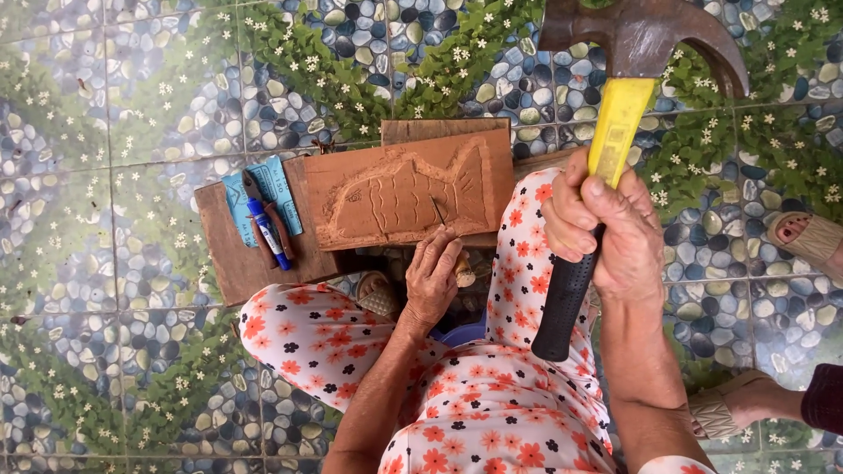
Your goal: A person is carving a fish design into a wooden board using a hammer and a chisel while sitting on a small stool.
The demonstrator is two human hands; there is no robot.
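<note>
My right hand (606,233) was raised level with my knee, its fingers (566,224) clamped around a claw hammer (615,132) where the yellow shaft met the black grip. The rusty brown head stood well above the carving, over the pebble-and-flower patterned floor tiles (132,105).

My left hand (432,276) rested at the lower edge of the wooden carving board (408,189), fingers (443,246) closed together around a thin chisel (436,211) whose tip touched the board near the belly of the fish cut in relief, the tail pointing right. A pale wooden handle end (464,272) showed just beside my thumb.

The carving board lay on a darker plank (228,237), with another plank (443,130) showing behind its top edge. To the left of the fish, on the dark plank, lay a blue ruler (283,184), and across it a blue pen (268,233) and a slim reddish tool (279,230) touching each other.

My legs in floral trousers (492,404) framed the plank. At the right edge, another person's sandalled feet (808,237) stood on the tiles, well apart from my work.
</note>
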